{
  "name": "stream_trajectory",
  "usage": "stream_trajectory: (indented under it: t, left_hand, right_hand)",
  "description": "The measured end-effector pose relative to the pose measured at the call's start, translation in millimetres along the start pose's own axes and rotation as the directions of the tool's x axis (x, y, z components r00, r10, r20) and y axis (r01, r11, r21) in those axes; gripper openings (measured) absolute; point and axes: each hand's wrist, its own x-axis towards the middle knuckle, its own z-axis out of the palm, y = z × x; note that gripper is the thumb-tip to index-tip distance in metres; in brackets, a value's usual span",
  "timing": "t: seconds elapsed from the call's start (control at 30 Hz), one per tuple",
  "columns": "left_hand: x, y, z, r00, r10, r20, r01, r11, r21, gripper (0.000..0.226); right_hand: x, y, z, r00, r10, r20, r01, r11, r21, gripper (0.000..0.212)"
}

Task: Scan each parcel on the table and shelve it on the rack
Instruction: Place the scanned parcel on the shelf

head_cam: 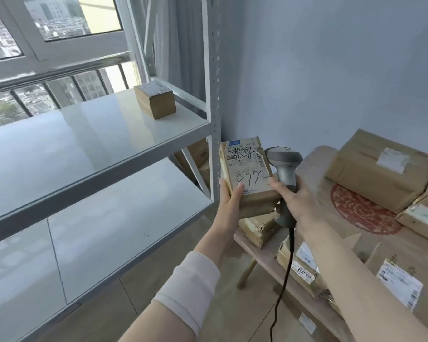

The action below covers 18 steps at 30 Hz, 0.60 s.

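My left hand grips a small brown parcel from below, thumb on its white label with handwritten digits. The parcel is held upright in the air between the rack and the table. My right hand grips the handle of a grey barcode scanner; its thumb touches the parcel's right edge. The scanner head sits just right of the parcel's label. One small brown parcel stands on the upper shelf of the white rack.
A wooden table at right carries several cardboard parcels, including a large box at the back and labelled ones in front. The scanner's black cable hangs down toward the floor. The rack's lower shelf is bare. A window lies behind the rack.
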Motion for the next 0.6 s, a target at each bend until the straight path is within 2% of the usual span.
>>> stream_trajectory:
  t: [0.1, 0.33, 0.5, 0.6]
  left_hand:
    - [18.2, 5.2, 3.4, 0.994, -0.025, 0.106, 0.021, 0.999, 0.035, 0.066]
    - [48.8, 19.0, 11.5, 0.960, -0.050, 0.277, 0.039, 0.998, 0.045, 0.070]
    - [55.9, 27.3, 22.6, 0.929, -0.042, 0.367, 0.027, 0.999, 0.045, 0.071]
    - [57.0, 40.1, 28.2, 0.919, -0.042, 0.393, 0.034, 0.999, 0.026, 0.073]
  right_hand:
    - [8.7, -7.4, -5.1, 0.995, -0.029, -0.094, 0.026, 0.999, -0.030, 0.018]
    - [19.5, -23.8, -9.9, 0.979, -0.028, -0.200, 0.018, 0.999, -0.051, 0.035]
    - [18.5, -35.0, -22.2, 0.966, -0.013, -0.258, 0.009, 1.000, -0.018, 0.018]
    - [20.1, -50.7, -25.0, 0.964, -0.038, -0.264, 0.029, 0.999, -0.037, 0.022]
